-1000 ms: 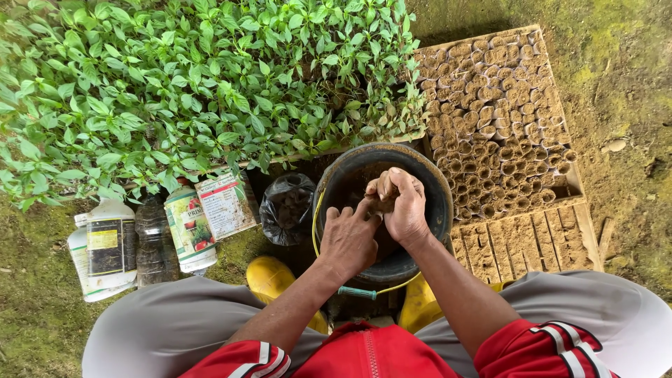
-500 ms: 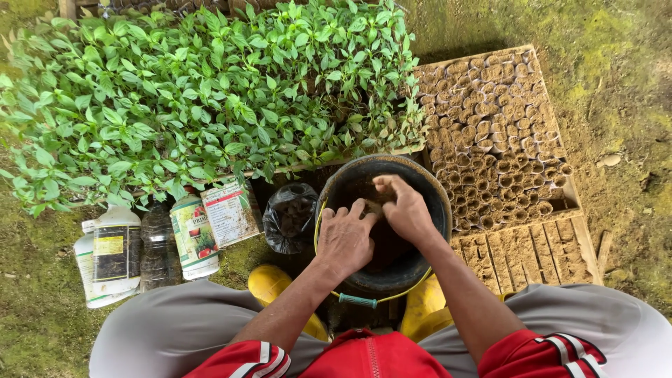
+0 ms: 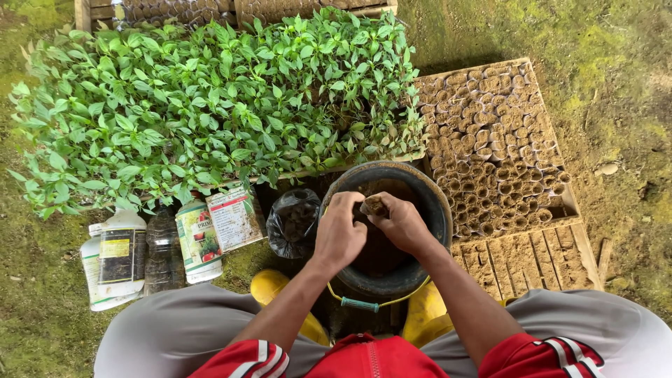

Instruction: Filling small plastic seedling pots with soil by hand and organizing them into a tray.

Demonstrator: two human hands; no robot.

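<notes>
A black bucket (image 3: 437,203) of brown soil stands on the ground between my yellow boots (image 3: 269,287). Both hands meet over its middle. My right hand (image 3: 402,225) and my left hand (image 3: 341,234) together grip a small soil-filled seedling pot (image 3: 376,205), fingers curled around it. To the right lies a wooden tray (image 3: 539,259) packed with several rows of small soil pots (image 3: 490,140).
A dense bed of green seedlings (image 3: 210,112) fills the upper left. Bottles and a white jug (image 3: 115,255) lie at the left beside a labelled packet (image 3: 234,218) and a black plastic bag (image 3: 297,220). Mossy ground surrounds everything.
My hands have sunk slightly lower over the bucket and stayed together on the small pot. The view has shifted down a little.
</notes>
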